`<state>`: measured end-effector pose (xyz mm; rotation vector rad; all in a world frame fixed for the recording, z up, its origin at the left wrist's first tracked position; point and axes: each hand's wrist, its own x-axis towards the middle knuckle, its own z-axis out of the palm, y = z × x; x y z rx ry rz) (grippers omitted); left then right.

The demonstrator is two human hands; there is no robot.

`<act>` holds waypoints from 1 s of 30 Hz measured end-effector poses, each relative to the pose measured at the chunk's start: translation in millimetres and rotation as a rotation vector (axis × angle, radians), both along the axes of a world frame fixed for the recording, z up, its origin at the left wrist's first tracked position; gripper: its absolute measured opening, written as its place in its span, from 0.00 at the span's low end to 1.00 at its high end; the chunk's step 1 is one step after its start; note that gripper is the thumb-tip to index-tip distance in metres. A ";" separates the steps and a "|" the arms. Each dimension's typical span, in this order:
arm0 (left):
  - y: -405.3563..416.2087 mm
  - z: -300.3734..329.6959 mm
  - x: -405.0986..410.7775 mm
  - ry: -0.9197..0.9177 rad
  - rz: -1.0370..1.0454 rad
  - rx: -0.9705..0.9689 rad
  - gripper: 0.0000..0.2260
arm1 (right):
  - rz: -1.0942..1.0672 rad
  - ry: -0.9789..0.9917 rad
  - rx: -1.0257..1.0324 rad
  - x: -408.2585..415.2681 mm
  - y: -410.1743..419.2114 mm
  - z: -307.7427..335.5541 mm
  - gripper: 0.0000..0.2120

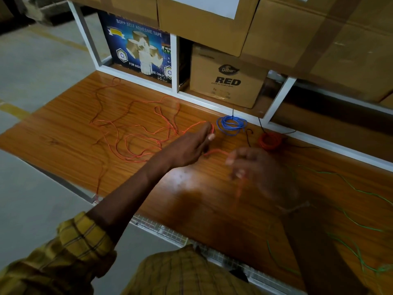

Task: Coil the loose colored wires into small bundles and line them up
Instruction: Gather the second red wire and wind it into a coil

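At the centre of the frame an orange wire point(136, 133) is pinched at the fingertips of the left hand point(189, 145), and a short stretch of it runs down and right to the right hand point(259, 171). That hand is blurred; its fingers look curled around the wire, though the grip cannot be told for certain. The rest of the wire is spread in loose loops over the wooden table point(63, 137) at left. A blue coil point(231, 124) and a red coil point(270, 141) are lined up just above the hands. A green wire point(361, 192) lies loose at lower right.
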<state>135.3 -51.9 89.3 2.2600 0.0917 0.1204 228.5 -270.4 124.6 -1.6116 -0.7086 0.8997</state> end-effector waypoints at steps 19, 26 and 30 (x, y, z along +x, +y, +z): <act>4.3 16.1 8.3 0.037 0.293 0.506 0.14 | -0.147 0.169 -0.026 -7.6 19.4 -9.5 0.28; -2.1 17.8 20.9 0.051 0.343 0.542 0.13 | -0.139 -0.204 -0.001 -31.8 41.0 -34.7 0.09; 3.0 16.6 23.5 0.076 0.316 0.649 0.13 | -0.094 0.167 0.062 -33.9 43.7 -34.4 0.03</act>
